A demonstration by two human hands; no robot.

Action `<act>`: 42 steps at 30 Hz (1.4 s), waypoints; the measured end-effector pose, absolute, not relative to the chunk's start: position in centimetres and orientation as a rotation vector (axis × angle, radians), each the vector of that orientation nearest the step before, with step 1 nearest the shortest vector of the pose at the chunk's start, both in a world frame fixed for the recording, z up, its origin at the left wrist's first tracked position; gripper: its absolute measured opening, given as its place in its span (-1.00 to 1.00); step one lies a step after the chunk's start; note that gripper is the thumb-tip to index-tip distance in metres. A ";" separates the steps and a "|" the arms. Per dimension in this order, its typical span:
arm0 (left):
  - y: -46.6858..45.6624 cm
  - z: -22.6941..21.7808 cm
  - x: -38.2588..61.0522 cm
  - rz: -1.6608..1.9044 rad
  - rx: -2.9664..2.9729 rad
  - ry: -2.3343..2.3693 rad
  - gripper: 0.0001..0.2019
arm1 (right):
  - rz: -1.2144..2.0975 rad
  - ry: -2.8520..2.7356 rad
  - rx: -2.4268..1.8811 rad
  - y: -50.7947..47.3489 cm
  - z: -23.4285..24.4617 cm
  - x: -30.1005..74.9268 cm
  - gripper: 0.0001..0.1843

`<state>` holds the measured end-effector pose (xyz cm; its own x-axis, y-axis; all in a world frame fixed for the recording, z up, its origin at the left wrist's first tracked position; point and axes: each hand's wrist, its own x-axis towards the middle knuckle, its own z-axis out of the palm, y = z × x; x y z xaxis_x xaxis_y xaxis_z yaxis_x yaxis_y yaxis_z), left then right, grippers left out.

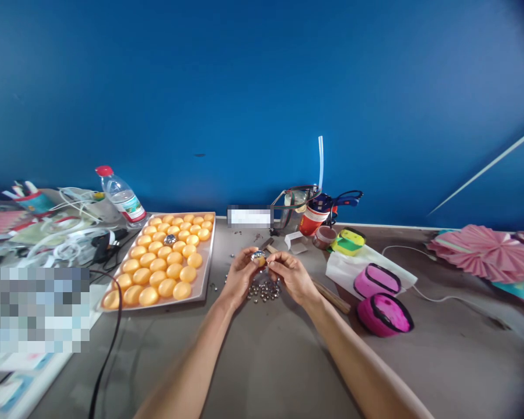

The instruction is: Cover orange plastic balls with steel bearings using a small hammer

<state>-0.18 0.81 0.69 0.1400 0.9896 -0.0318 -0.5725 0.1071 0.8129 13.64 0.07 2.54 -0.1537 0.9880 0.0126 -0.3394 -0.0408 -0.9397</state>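
My left hand [241, 273] is closed around a small orange ball [259, 258] whose top is covered with shiny silver pieces. Close against its right side, my right hand [290, 272] is pinched, and what its fingertips hold is too small to make out. Under both hands lies a loose pile of shiny metal beads [264, 291]. To the left, a shallow white tray [204, 273] carries rows of orange balls [158, 263]. Among them sits one silver-covered ball [170, 239].
A water bottle [124, 195] stands behind the tray, beside tangled cables. At the back are a red cup [313, 220] with tools and a brown jar [324, 237]. Pink containers [385, 315] and a wooden stick [332, 295] lie right. A black cable [109, 355] crosses the left front.
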 end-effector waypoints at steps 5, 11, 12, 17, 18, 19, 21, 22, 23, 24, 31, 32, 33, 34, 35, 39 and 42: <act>0.7 0.6 -0.2 1.278 0.736 0.642 -0.73 | 1.381 -1.072 -0.958 0.4 1.9 13.6 -0.84; 0.5 0.8 -0.3 1.247 0.771 0.622 -0.72 | 1.372 -1.078 -1.007 0.5 1.8 13.6 -0.83; 0.5 0.8 -0.4 1.245 0.772 0.623 -0.72 | 1.378 -1.075 -1.002 0.4 1.8 13.6 -0.83; 0.6 0.7 -0.4 1.243 0.772 0.629 -0.71 | 1.407 -1.063 -0.979 0.5 1.8 13.6 -0.82; 0.5 0.8 -0.4 1.244 0.774 0.631 -0.71 | 1.420 -1.056 -0.976 0.5 1.8 13.6 -0.83; 0.5 0.8 -0.4 1.245 0.777 0.634 -0.71 | 1.433 -1.048 -0.973 0.5 1.8 13.6 -0.83; 0.5 0.8 -0.4 1.242 0.785 0.641 -0.72 | 1.453 -1.032 -0.966 0.5 1.9 13.7 -0.84; 0.5 0.8 -0.4 1.241 0.789 0.642 -0.72 | 1.460 -1.026 -0.961 0.5 1.9 13.7 -0.84; 0.5 0.8 -0.5 1.240 0.793 0.642 -0.71 | 1.465 -1.023 -0.956 0.5 1.9 13.7 -0.84; 0.5 0.7 -0.5 1.239 0.796 0.641 -0.71 | 1.470 -1.021 -0.951 0.5 2.0 13.7 -0.83; 0.5 0.6 -0.6 1.238 0.839 0.659 -0.71 | 1.506 -1.015 -0.935 0.5 2.0 13.9 -0.78; 0.5 0.6 -0.6 1.238 0.847 0.666 -0.71 | 1.511 -1.013 -0.934 0.5 2.0 14.0 -0.78; 0.5 0.6 -0.6 1.236 0.856 0.673 -0.71 | 1.514 -1.010 -0.932 0.5 1.9 14.0 -0.79; 0.5 0.7 -0.6 1.236 0.867 0.682 -0.71 | 1.516 -1.009 -0.927 0.6 1.9 14.0 -0.79; 0.5 0.7 -0.6 1.237 0.877 0.691 -0.71 | 1.519 -1.009 -0.921 0.6 1.8 14.0 -0.80; 0.5 0.7 -0.6 1.237 0.896 0.717 -0.70 | 1.522 -1.012 -0.918 0.6 1.6 14.1 -0.78; 0.4 0.6 -0.6 1.238 0.916 0.736 -0.70 | 1.511 -1.014 -0.935 0.6 1.7 14.0 -0.76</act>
<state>-0.58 0.45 0.64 0.1913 0.9814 0.0148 -0.4557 0.0754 0.8869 14.03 0.62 1.66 -0.1529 0.9869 -0.0513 -0.3269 -0.0995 -0.9398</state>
